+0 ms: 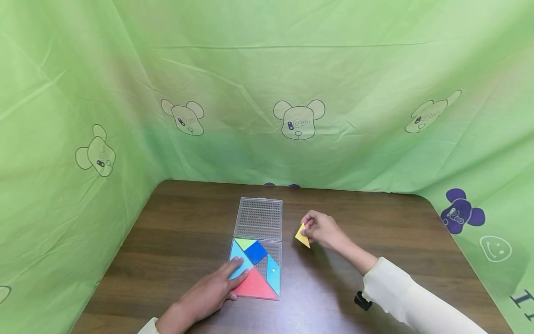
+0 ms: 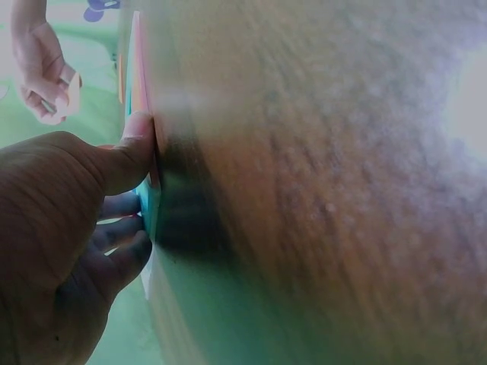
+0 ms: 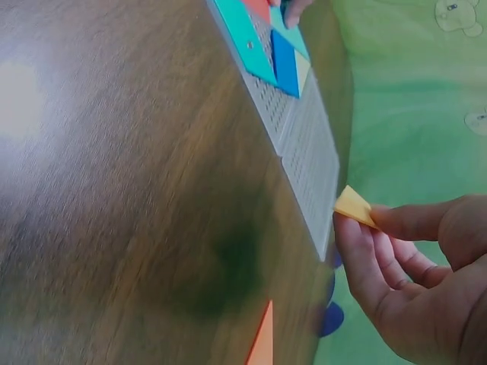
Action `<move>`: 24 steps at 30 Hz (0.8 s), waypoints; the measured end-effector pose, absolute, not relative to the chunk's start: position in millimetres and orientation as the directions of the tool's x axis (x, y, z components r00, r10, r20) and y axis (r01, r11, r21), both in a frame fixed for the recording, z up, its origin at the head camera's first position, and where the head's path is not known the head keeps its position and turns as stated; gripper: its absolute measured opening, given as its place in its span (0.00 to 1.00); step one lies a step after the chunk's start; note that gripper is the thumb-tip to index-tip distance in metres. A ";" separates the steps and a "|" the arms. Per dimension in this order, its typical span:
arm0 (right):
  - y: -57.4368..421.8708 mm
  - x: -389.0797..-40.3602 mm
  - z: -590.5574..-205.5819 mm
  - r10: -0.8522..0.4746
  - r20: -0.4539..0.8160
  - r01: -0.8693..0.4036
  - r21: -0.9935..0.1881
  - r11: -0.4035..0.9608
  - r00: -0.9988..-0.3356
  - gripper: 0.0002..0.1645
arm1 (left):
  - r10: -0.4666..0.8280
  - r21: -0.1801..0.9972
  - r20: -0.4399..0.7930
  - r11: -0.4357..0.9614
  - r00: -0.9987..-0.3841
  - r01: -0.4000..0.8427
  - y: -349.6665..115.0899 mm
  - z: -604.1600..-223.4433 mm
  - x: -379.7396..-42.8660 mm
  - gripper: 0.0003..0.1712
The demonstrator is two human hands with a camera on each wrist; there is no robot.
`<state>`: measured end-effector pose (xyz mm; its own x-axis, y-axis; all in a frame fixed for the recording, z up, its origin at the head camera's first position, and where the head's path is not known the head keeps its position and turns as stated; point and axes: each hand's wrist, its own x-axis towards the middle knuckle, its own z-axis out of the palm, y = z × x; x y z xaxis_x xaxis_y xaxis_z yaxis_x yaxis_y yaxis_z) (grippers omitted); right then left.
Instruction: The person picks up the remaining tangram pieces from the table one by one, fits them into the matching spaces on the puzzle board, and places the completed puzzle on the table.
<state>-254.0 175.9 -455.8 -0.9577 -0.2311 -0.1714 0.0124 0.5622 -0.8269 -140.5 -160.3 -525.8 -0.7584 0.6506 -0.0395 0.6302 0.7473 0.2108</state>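
Right hand [image 1: 324, 230] is pinching a yellow triangle [image 1: 301, 235] above the worktop [image 1: 354, 208], right of the case [image 1: 258, 218]; left hand [image 1: 208, 292] rests on the light blue triangle [image 1: 237, 251] (can't tell if it's gripping).

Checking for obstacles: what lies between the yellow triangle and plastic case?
In the head view, only bare wooden tabletop lies between the yellow triangle and the plastic case.
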 end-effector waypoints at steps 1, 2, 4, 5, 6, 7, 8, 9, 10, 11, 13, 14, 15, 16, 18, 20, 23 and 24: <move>173.7 -254.1 -455.9 -0.232 -0.177 0.018 -0.829 0.558 -0.956 0.11 | 0.651 0.209 -0.038 0.747 -0.758 0.631 -160.1 -526.1 -140.5 0.36; 171.4 -254.0 -455.8 -0.234 -0.181 0.022 -0.831 0.556 -0.955 0.10 | 0.650 0.209 -0.037 0.748 -0.759 0.631 -160.0 -526.3 -140.5 0.36; 167.4 -254.2 -455.9 -0.237 -0.188 0.027 -0.833 0.552 -0.953 0.10 | 0.648 0.209 -0.036 0.749 -0.761 0.629 -160.0 -526.6 -140.6 0.36; 165.3 -254.2 -456.1 -0.238 -0.189 0.028 -0.835 0.549 -0.953 0.11 | 0.647 0.210 -0.037 0.750 -0.762 0.627 -160.0 -526.6 -140.6 0.36; 163.2 -254.2 -456.3 -0.237 -0.189 0.031 -0.838 0.546 -0.953 0.11 | 0.646 0.212 -0.038 0.751 -0.763 0.625 -160.0 -526.6 -140.6 0.36; 161.4 -254.2 -456.9 -0.238 -0.188 0.030 -0.839 0.544 -0.953 0.11 | 0.645 0.215 -0.041 0.752 -0.763 0.623 -160.0 -526.4 -140.5 0.37; 159.7 -254.1 -457.9 -0.240 -0.188 0.029 -0.840 0.542 -0.952 0.10 | 0.645 0.218 -0.042 0.752 -0.763 0.623 -160.0 -526.2 -140.4 0.37; 158.2 -254.1 -459.3 -0.241 -0.187 0.028 -0.840 0.541 -0.952 0.10 | 0.645 0.219 -0.044 0.751 -0.763 0.623 -159.8 -526.0 -140.4 0.37; 156.3 -254.0 -460.7 -0.240 -0.187 0.029 -0.842 0.538 -0.953 0.10 | 0.645 0.221 -0.047 0.751 -0.763 0.622 -159.7 -525.7 -140.4 0.37; 154.5 -253.9 -462.0 -0.239 -0.187 0.032 -0.845 0.534 -0.953 0.09 | 0.646 0.221 -0.049 0.751 -0.762 0.622 -159.6 -525.5 -140.4 0.37; 151.3 -254.0 -465.2 -0.235 -0.189 0.038 -0.849 0.527 -0.953 0.08 | 0.647 0.225 -0.054 0.750 -0.761 0.622 -159.4 -525.0 -140.2 0.37; 149.5 -253.9 -466.3 -0.232 -0.191 0.043 -0.851 0.523 -0.954 0.08 | 0.648 0.223 -0.054 0.750 -0.760 0.623 -159.4 -525.1 -140.4 0.37; 147.7 -254.0 -467.5 -0.228 -0.193 0.048 -0.852 0.521 -0.954 0.07 | 0.648 0.223 -0.057 0.749 -0.759 0.623 -159.5 -525.0 -140.5 0.37; 145.8 -254.0 -468.4 -0.225 -0.195 0.053 -0.855 0.516 -0.955 0.07 | 0.649 0.221 -0.056 0.749 -0.759 0.624 -159.6 -525.1 -140.6 0.37; 142.0 -253.9 -469.7 -0.223 -0.201 0.061 -0.858 0.510 -0.954 0.06 | 0.650 0.218 -0.054 0.749 -0.758 0.626 -159.9 -525.1 -140.8 0.36; 138.1 -253.4 -470.5 -0.226 -0.203 0.064 -0.861 0.505 -0.953 0.05 | 0.651 0.213 -0.051 0.748 -0.758 0.628 -160.4 -525.1 -141.2 0.36; 132.5 -252.1 -472.2 -0.230 -0.211 0.069 -0.861 0.504 -0.950 0.05 | 0.650 0.217 -0.047 0.748 -0.758 0.627 -160.7 -524.7 -141.3 0.36; 130.5 -251.5 -473.2 -0.231 -0.215 0.074 -0.862 0.502 -0.949 0.06 | 0.650 0.218 -0.045 0.747 -0.758 0.628 -160.8 -524.7 -141.5 0.36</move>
<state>-251.5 130.5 -473.2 -0.9489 -0.2306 -0.2153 0.0737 0.5016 -0.8620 -141.5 -160.8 -524.7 -0.7581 0.6505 -0.0455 0.6280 0.7471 0.2178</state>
